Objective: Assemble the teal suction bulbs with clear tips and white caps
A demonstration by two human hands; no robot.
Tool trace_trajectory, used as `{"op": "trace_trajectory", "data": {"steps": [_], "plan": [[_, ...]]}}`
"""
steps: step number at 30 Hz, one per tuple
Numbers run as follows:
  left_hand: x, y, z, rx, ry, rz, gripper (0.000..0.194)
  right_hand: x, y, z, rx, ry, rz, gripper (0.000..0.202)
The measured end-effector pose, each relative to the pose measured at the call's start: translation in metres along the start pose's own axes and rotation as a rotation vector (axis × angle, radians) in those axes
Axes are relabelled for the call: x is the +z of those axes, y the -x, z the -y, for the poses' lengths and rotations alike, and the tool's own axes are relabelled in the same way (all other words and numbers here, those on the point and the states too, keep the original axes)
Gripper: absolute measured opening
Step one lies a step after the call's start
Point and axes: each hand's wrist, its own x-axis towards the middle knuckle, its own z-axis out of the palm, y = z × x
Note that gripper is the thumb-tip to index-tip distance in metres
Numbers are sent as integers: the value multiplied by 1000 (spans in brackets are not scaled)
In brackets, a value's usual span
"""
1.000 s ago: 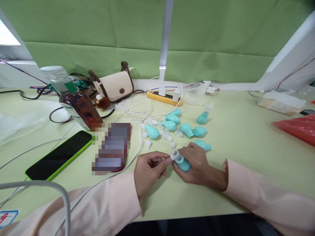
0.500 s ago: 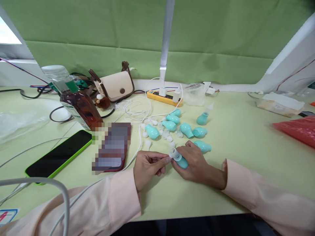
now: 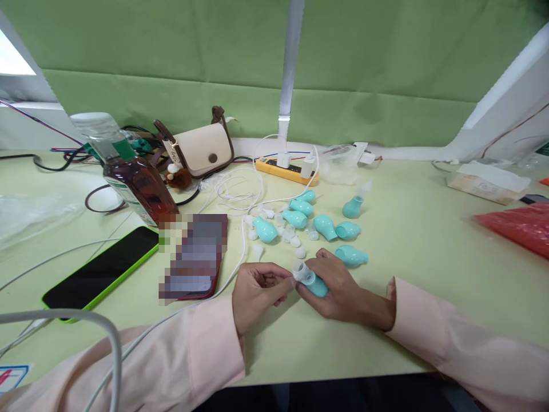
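My right hand (image 3: 337, 283) is wrapped round a teal squeeze bulb (image 3: 316, 284), its mouth tilted up and to the left. A translucent plastic collar (image 3: 301, 272) sits at that mouth. With thumb and forefinger together, my left hand (image 3: 262, 289) pinches the collar's left edge; its other fingers are curled in. Just beyond my hands lie several loose teal bulbs (image 3: 265, 230) and small translucent pieces (image 3: 295, 242), including a pointed tip (image 3: 258, 252). One bulb with a translucent tip fitted (image 3: 353, 206) stands upright behind them. Another bulb (image 3: 351, 256) lies by my right knuckles.
To the left are a green-edged phone (image 3: 100, 274), a red-cased phone (image 3: 199, 257) and a bottle of dark liquid (image 3: 139, 186). A handbag (image 3: 203, 150), a yellow power strip (image 3: 281, 171) and white cables stand behind. Right: a tissue pack (image 3: 489, 182) and red plastic bag (image 3: 518, 229).
The collar and bulb have shifted slightly in my hands, with the collar's opening a little further left and more upright. My right fingers have moved slightly left. Items on the table stay put.
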Motion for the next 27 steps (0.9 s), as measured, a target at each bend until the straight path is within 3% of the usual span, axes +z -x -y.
{"op": "trace_trajectory", "data": {"steps": [8,18,24,27], "plan": [[-2,0,-4,26,-20,33,8,-8,-3,4,168,-276,121,13],[-4,1,-8,64,-113,61,7,-13,-5,0,486,-970,338,16],[-3,4,-9,138,-161,62,4,-11,-3,-4,560,-1216,368,13],[-3,5,-10,152,-182,57,5,-8,-5,-9,618,-1337,276,16]]}}
